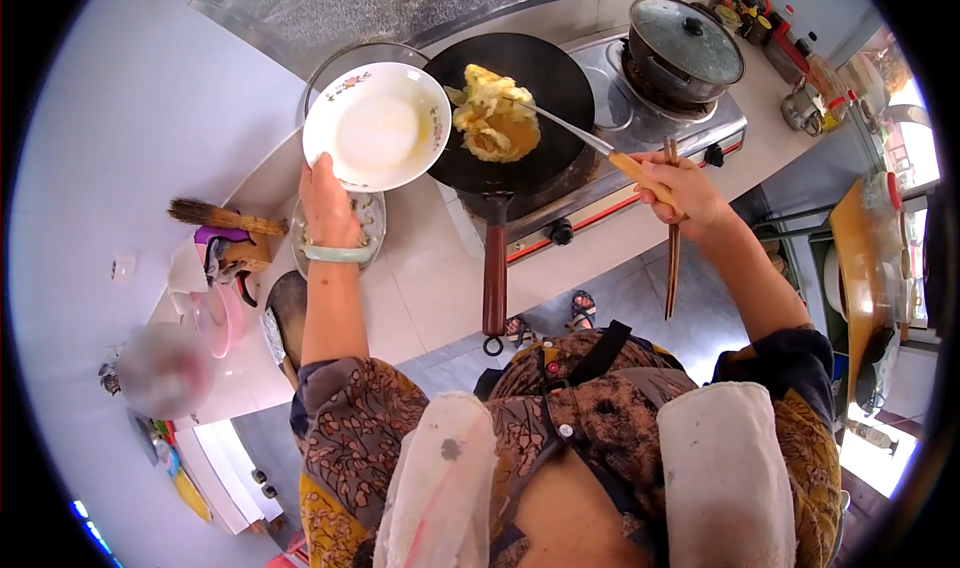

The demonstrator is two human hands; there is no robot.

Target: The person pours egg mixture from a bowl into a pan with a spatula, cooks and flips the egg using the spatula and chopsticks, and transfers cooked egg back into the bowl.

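Note:
My left hand (328, 208) grips the near rim of a white bowl (377, 128) with a floral edge, tilted beside the wok. A little yellowish liquid shows inside it. My right hand (685, 190) is closed around the wooden handle of a spatula (642, 176) and also holds a pair of chopsticks (673, 258), which point down. The spatula's metal end reaches into the black wok (560, 78) and meets the yellow fried egg (500, 118), which is folded and lightly browned. The spatula's tip is hidden by the egg. The wok's brown handle (495, 268) points toward me.
A lidded pot (686, 48) stands on the right burner of the gas stove (612, 88). Behind my left wrist is a glass bowl (372, 218) with food bits. A brush (225, 216), a pink basin (222, 318) and a cutting board (288, 313) are at left. Seasoning bottles (780, 28) line the back right.

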